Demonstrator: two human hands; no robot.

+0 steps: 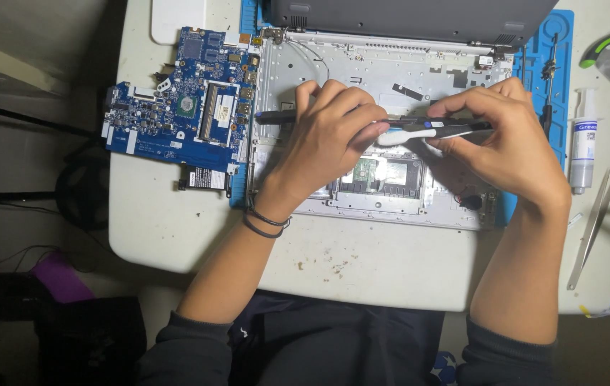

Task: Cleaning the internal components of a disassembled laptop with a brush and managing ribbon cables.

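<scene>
White table (362, 275) with blue mat (561, 43), blue circuit board (176, 107), tweezers (592, 225), grease tube (583, 139).

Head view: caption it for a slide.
Both hands hold a long black battery over an opened laptop chassis, blue motherboard alongside.

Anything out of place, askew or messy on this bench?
Small dark crumbs are scattered on the white table in front of the opened laptop base. The blue board overhangs the table's left edge. Nothing looks spilled.
</scene>
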